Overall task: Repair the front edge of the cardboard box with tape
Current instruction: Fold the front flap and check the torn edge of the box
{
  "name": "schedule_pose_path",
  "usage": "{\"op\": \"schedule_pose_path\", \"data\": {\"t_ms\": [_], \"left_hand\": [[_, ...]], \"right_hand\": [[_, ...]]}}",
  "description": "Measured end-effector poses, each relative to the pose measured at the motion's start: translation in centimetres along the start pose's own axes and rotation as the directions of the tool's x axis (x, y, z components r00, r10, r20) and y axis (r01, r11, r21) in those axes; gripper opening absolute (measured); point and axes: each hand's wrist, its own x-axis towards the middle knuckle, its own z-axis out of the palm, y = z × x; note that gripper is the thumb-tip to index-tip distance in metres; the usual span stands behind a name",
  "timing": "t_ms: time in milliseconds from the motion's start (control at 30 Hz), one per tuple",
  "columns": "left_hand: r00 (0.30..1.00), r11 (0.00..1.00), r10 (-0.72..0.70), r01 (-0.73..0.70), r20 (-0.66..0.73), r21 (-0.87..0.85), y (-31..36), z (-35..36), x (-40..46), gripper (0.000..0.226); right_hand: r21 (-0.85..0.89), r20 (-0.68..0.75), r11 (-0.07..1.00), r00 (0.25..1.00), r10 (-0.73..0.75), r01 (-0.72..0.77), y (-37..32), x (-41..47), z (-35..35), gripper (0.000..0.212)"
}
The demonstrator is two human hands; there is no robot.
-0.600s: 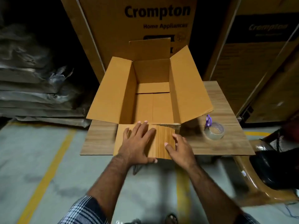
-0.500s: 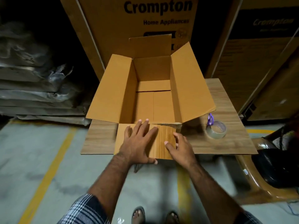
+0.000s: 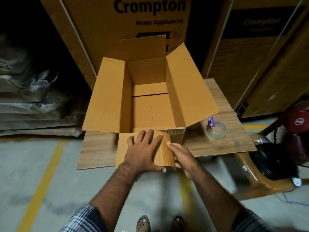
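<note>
- Cardboard box (image 3: 150, 91) sits open on a wood-grain board (image 3: 217, 144), its flaps splayed outward and its front flap (image 3: 123, 148) folded down over the board's near edge, toward the person.
- Left hand (image 3: 142, 151) lies flat on that front flap, fingers spread and straight, pressing it down.
- Right hand (image 3: 182, 156) meets the flap's right side: the fingertips touch its top face while the other fingers seem to curl under the edge, so it looks like a light pinch, though the underside is hidden.
- Just right of the hands, the box's front right corner shows raw corrugated fluting (image 3: 172, 131), which looks like the damaged spot.
- Tape roll (image 3: 216, 130), clear with a purple tab, rests on the board to the right of the box, near it but not touching; neither hand holds it.
- By my judgement the box is light and empty, stiff across the panels yet easily creased at the folds; it would slide on the board, so one hand should brace the flap while the other tapes.
</note>
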Motion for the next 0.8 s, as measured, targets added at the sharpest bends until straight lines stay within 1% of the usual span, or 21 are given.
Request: {"op": "schedule_pose_path", "data": {"t_ms": [67, 167, 267, 367, 467, 533, 633, 733, 800], "left_hand": [[1.0, 1.0, 0.0, 0.0, -0.005, -0.001, -0.1, 0.1, 0.1, 0.126], [1.0, 1.0, 0.003, -0.003, -0.015, 0.011, -0.3, 0.0, 0.3, 0.124], [1.0, 1.0, 0.012, -0.012, -0.017, 0.015, -0.2, 0.0, 0.3, 0.124], [1.0, 1.0, 0.03, -0.03, -0.007, 0.0, -0.3, -0.1, 0.1, 0.126], [0.998, 0.998, 0.055, -0.055, 0.022, -0.011, -0.8, -0.3, -0.1, 0.13], [0.997, 0.998, 0.062, -0.061, 0.042, -0.029, -1.3, -0.5, -0.3, 0.133], [0.997, 0.996, 0.075, -0.074, 0.035, -0.041, -1.8, -0.8, -0.7, 0.131], [0.995, 0.994, 0.1, -0.099, 0.017, -0.055, -1.9, -1.5, -1.1, 0.125], [0.992, 0.99, 0.125, -0.124, 0.011, -0.068, -2.0, -1.8, -1.2, 0.118]], "right_hand": [[0.034, 0.028, 0.999, 1.0, 0.006, -0.007, 0.1, 0.0, 0.6, 0.048], [0.083, 0.067, 0.995, 0.997, 0.047, -0.052, 0.5, 0.4, 1.3, 0.049], [0.091, 0.065, 0.993, 0.996, 0.065, -0.07, 0.5, 0.3, 1.5, 0.044], [0.009, 0.016, 0.999, 0.999, 0.047, -0.047, 0.4, -0.2, 1.7, 0.04], [-0.17, -0.064, 0.985, 0.997, -0.053, 0.041, 1.0, -0.3, 1.2, 0.047], [-0.222, -0.118, 0.971, 0.986, -0.117, 0.089, 1.5, -0.6, 0.5, 0.049], [-0.186, -0.194, 0.978, 0.972, -0.131, 0.094, 1.8, -1.5, -0.5, 0.045], [-0.106, -0.236, 0.989, 0.964, -0.126, 0.103, 2.0, -2.2, -1.2, 0.036], [-0.087, -0.251, 0.989, 0.958, -0.14, 0.122, 2.1, -2.5, -1.6, 0.032]]}}
